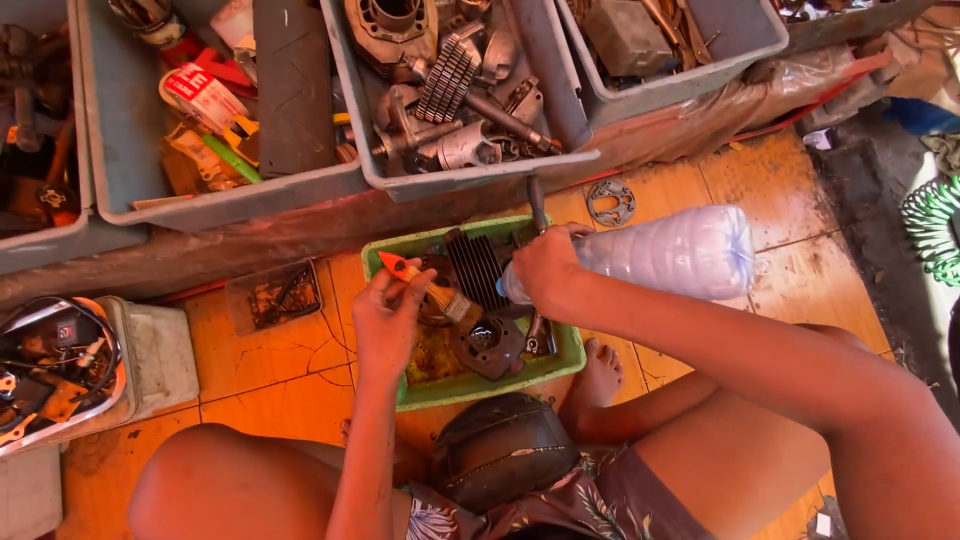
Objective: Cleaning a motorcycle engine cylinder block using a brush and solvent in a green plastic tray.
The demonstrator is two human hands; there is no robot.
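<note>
While the left hand [385, 318] pinches an orange-handled paintbrush [432, 288], its grip clamped on the handle near the near-left part of the green tray [570, 352], the right hand [548, 265] wraps the neck of a clear plastic bottle [668, 255] and tips it down over the tray's far-right corner. Both grips are tight, fingers together around what they hold.

Inside the tray lies a finned engine cylinder [477, 268], dark and greasy, with a flanged metal part [490, 343] just beside it toward the near edge. Brush bristles sit right between them, touching or nearly touching the metal; I cannot tell which.

To do this well, I'd say, keep the bottle's mouth low over the fins so the liquid runs into the tray and not across the orange tiled floor [290, 375]. Work the bristles along the fin grooves, not across them. Steady pour, short strokes.

Beyond the tray's far edge stand grey bins [470, 178] full of engine parts, and a round gasket [610, 202] lies on the floor near the bottle. A small clear box of screws [275, 296] sits off the tray's left edge.
</note>
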